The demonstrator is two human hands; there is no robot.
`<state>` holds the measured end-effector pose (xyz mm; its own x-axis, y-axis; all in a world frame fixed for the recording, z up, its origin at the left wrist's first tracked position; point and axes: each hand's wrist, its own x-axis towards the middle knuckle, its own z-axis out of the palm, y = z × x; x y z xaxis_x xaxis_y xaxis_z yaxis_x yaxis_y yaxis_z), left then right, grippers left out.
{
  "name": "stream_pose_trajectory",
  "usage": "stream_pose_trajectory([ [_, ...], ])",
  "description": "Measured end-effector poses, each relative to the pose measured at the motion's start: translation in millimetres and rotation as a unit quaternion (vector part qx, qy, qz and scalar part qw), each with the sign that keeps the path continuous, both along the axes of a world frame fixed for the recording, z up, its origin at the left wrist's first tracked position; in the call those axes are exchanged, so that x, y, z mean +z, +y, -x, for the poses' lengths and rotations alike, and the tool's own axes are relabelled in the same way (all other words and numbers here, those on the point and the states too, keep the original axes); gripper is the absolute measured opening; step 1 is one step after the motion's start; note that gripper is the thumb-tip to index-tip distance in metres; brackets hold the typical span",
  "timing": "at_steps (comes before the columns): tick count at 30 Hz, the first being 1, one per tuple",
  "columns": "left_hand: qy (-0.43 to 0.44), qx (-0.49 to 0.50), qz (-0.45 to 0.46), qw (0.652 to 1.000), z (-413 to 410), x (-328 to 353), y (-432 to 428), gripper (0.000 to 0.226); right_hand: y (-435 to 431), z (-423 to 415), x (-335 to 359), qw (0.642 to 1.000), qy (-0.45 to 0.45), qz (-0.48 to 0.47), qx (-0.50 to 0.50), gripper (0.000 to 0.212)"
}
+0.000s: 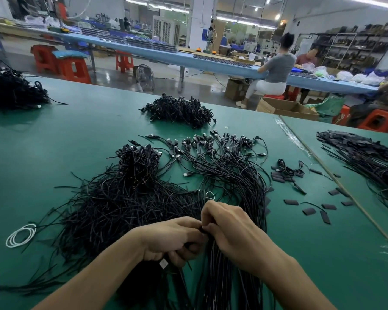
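Left hand (170,239) and right hand (231,231) each pinch black cables (213,271); the small tag (163,262) is unreadable.

Cables (222,175) ahead, open table (54,142) leftward.

- Black cables (229,180): smooth plastic sheath with a faint sheen.
- Plug (188,174) on a cable end: bare metal shell, bright.
- Table top (54,135): green mat, smooth and matt.
- Sleeve pieces (291,202): black plastic, matt.
- White cable coil (20,235): smooth plastic, slightly glossy.
- Box (287,108): brown cardboard, matt.
- Stool (74,69): red plastic, glossy.
- Tape strip (293,139): clear film, shiny and crinkled.
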<state>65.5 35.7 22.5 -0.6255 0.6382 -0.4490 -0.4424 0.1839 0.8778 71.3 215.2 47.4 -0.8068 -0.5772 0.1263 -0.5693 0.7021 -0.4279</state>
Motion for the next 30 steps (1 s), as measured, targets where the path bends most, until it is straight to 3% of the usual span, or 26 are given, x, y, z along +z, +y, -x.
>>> stream_pose_trajectory([
  [7,-0.024,0.023,-0.019,0.999,0.6,-2.0,-0.9,0.031,2.4,2.6,3.9,0.999,0.027,-0.021,0.035,0.021],
  [12,-0.032,-0.027,-0.01,0.999,0.9,-2.3,-1.3,0.046,5.4,4.3,6.3,0.996,0.022,-0.064,0.062,0.015],
  [26,-0.034,-0.056,-0.014,0.998,5.8,-6.4,-6.1,0.032,4.3,3.3,2.7,0.981,0.066,-0.162,0.085,0.018],
  [30,-0.036,-0.047,-0.01,0.998,6.0,-5.9,-4.9,0.042,3.2,4.6,2.2,0.977,0.079,-0.17,0.104,0.018],
])
